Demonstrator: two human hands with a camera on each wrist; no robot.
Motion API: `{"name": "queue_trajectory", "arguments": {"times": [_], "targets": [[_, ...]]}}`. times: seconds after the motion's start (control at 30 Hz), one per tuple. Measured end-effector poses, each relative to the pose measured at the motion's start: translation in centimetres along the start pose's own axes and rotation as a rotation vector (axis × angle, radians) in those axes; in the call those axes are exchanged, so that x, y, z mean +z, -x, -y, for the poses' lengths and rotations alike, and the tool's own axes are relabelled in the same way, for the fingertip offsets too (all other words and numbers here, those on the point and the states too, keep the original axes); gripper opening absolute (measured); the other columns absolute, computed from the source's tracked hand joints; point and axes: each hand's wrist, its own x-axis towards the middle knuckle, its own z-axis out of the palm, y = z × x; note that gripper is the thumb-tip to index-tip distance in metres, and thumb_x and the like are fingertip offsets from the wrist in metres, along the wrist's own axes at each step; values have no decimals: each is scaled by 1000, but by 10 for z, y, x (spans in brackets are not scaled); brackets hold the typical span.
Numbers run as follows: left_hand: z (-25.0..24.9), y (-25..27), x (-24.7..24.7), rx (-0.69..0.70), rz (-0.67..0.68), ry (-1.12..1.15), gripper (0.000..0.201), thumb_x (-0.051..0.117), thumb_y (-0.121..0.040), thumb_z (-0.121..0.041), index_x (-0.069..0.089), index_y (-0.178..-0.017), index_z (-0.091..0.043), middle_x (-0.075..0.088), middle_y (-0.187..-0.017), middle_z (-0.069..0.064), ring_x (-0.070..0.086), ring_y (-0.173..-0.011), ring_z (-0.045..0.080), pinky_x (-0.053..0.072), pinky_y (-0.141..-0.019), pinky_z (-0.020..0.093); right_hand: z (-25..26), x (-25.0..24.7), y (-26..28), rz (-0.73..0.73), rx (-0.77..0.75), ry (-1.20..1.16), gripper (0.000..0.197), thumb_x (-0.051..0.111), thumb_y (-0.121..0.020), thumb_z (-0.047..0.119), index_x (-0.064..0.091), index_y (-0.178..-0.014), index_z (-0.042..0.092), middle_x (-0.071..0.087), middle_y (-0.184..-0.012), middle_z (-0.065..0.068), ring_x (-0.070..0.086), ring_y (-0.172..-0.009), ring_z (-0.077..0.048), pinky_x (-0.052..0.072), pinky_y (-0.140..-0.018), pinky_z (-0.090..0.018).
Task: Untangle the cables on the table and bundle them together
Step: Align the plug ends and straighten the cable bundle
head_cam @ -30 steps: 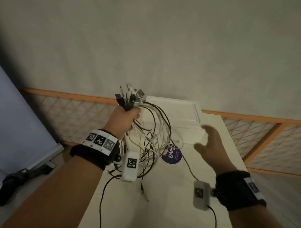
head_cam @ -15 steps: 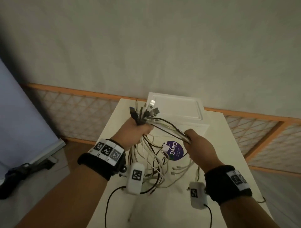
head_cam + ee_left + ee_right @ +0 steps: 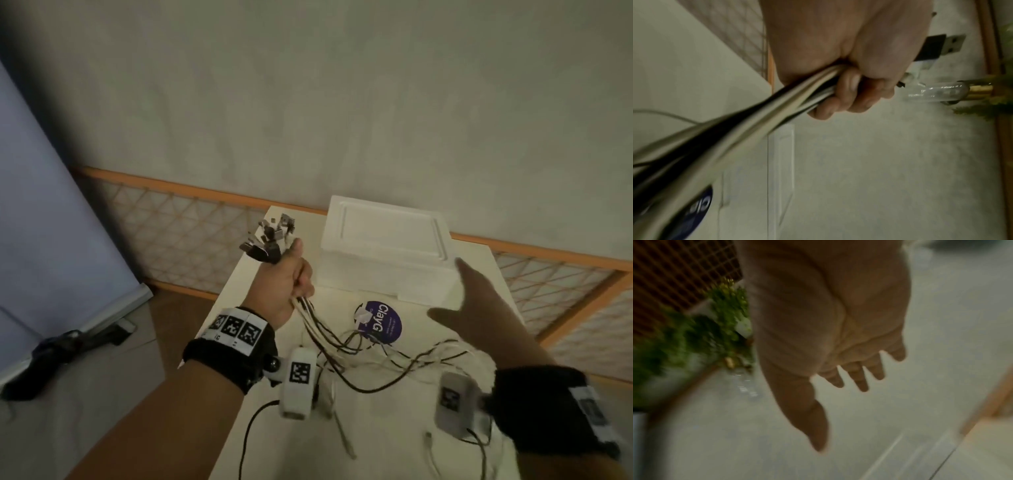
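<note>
My left hand grips a bunch of black and white cables just below their plugs, which stick up out of the fist. In the left wrist view the fingers curl round the cables, and a black USB plug pokes out past the hand. The loose lengths trail down and spread across the white table. My right hand hovers above the table's right side, fingers straight and spread, holding nothing.
A white foam box stands at the table's far end against the wall. A round purple sticker lies before it. An orange lattice rail runs behind; the floor drops off to the left. Green foliage shows in the right wrist view.
My right hand has let go of the cable strands and swung out to the right, open. The left hand moved left and up, pulling the cables straighter; their loops now lie on the table.
</note>
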Motion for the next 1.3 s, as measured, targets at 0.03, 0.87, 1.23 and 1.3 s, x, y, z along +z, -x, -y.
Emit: {"name": "queue_trajectory", "arguments": {"times": [0.03,0.87,1.23,1.3], "targets": [[9,4,10,-17,31,-6,46,51,-88,-43,48,-49,-19,50,-54,1,41,-45,12,36,-58,29,38,16,5,85,-147,-188,103,82,-71,26,17,-151,17,29,-151,3,26,-140,-14,21,-111,-26],[52,37,-48,-8,-123,-261,26,54,-86,9,60,-84,-16,61,-78,3,57,-67,21,49,-55,29,125,143,12,484,-512,-7,10,53,-83,17,55,-85,7,58,-79,-7,54,-68,-20,40,-59,-31],[55,37,-48,74,-238,-313,28,46,-100,-23,71,-89,-26,71,-104,-6,65,-101,22,50,-93,48,137,163,19,302,-585,179,32,48,-94,41,55,-95,10,62,-84,-6,60,-77,-24,44,-64,-32],[53,37,-49,74,-232,-312,32,46,-100,-19,73,-86,-26,73,-98,0,66,-98,25,51,-89,46,136,167,18,280,-594,149,30,49,-94,40,55,-97,11,62,-82,-5,60,-76,-23,44,-64,-33]]}}
